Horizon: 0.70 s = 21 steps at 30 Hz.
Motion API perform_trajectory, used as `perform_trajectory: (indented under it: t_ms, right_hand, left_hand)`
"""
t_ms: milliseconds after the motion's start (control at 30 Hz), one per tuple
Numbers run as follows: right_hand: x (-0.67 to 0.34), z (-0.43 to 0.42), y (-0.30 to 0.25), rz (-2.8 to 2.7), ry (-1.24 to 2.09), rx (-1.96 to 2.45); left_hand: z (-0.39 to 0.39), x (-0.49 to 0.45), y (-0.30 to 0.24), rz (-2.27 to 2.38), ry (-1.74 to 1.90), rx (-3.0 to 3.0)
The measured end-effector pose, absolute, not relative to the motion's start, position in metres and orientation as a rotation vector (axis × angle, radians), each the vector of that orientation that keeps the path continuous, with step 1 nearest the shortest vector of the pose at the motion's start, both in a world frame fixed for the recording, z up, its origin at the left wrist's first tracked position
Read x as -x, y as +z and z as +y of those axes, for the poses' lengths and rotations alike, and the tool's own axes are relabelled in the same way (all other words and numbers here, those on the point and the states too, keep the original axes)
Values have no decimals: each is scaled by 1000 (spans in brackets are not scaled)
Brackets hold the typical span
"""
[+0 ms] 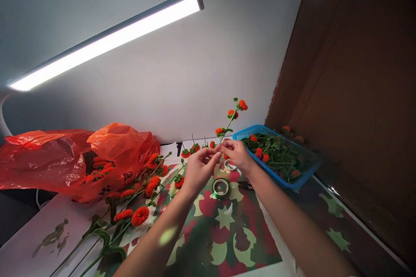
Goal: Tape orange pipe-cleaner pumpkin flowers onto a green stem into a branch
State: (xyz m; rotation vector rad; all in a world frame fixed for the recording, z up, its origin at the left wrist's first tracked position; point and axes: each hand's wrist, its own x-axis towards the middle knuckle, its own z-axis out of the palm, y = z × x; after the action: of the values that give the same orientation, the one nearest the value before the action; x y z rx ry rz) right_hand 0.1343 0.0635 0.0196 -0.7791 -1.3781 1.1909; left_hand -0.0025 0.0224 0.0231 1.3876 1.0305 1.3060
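My left hand (199, 167) and my right hand (236, 152) meet above the table, both pinched on the thin green stem of a small artificial sprig (231, 119) with orange pompom flowers that rises up and to the right. A roll of green floral tape (221, 188) lies on the patterned mat just below my hands. A smaller whitish ring (230, 165) sits beside it, partly behind my right hand.
Several long-stemmed orange flowers (134, 207) lie at the left. An orange plastic bag (81, 160) holds more. A blue basket (276, 156) of leafy orange sprigs stands at the right by a brown cardboard sheet (351, 95). A lit lamp bar (107, 39) hangs overhead.
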Motion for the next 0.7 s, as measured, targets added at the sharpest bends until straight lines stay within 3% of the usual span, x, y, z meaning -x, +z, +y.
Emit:
perform_trajectory:
  t_ms: [133,400,533,700]
  right_hand:
    - [-131,61,21,-1407,1117,830]
    - [-134,46,35,-1520,1164,591]
    - [-135,50,34,-1467,1223,675]
    - [-131,57,28,-1336,1155,817]
  left_hand:
    - [22,3,26,1083,1418,-1453]
    - [19,5,22,355,964,-703]
    - [18,-1,22,538,1025,-872]
    - [16,-7,19,997,1417,-1340]
